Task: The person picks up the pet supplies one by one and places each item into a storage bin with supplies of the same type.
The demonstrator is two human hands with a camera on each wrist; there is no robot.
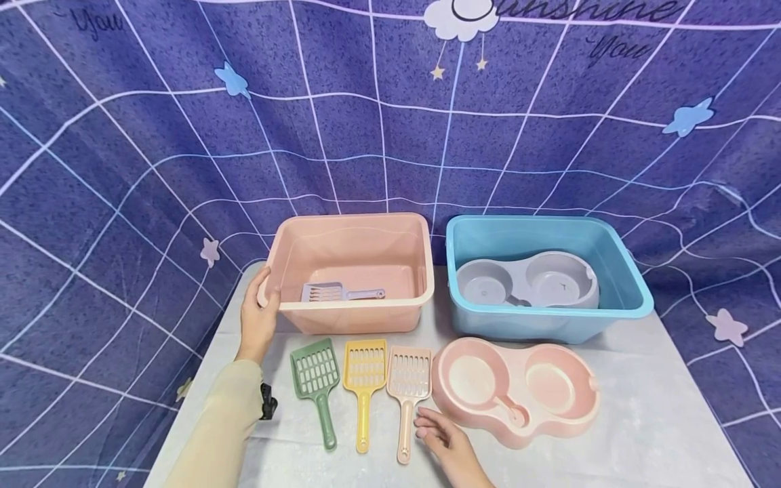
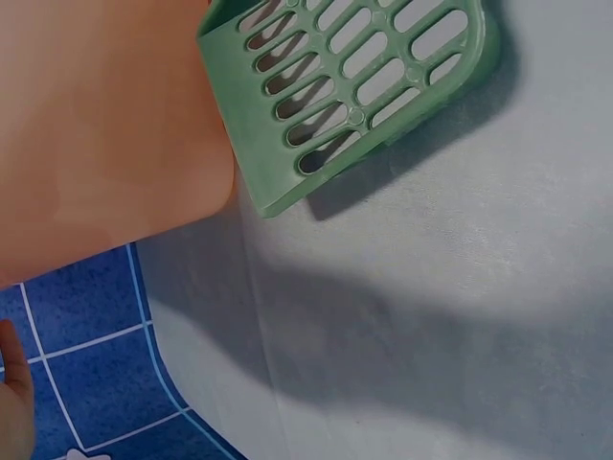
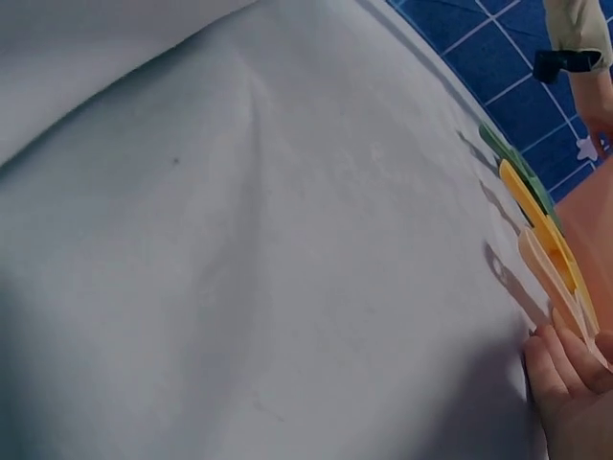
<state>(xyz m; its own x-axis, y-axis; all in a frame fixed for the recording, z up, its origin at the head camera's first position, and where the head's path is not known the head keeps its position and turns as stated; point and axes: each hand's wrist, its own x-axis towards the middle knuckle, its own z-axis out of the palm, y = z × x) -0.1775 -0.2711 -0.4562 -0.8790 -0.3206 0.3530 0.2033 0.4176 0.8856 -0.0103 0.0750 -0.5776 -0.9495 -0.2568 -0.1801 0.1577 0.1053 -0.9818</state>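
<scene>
My left hand [image 1: 257, 322] holds the front left corner of a pink plastic bin [image 1: 354, 320], thumb by the front rim and fingers along the side. A lilac litter scoop [image 1: 323, 292] lies inside that bin. In front of it lie a green litter scoop [image 1: 315, 369], a yellow litter scoop [image 1: 364, 390] and a pale pink litter scoop [image 1: 405, 400]. Beside the pale pink scoop's handle is my right hand [image 1: 448, 444], its fingers loosely bent; whether they touch the handle I cannot tell. The green scoop [image 2: 354, 86] also shows in the left wrist view.
At the right stands a blue bin [image 1: 518, 324] holding a grey double pet bowl [image 1: 517, 278]. A pink double pet bowl [image 1: 518, 386] lies before it, right of the scoops. The pale table [image 1: 647, 407] ends against a blue gridded curtain [image 1: 390, 135].
</scene>
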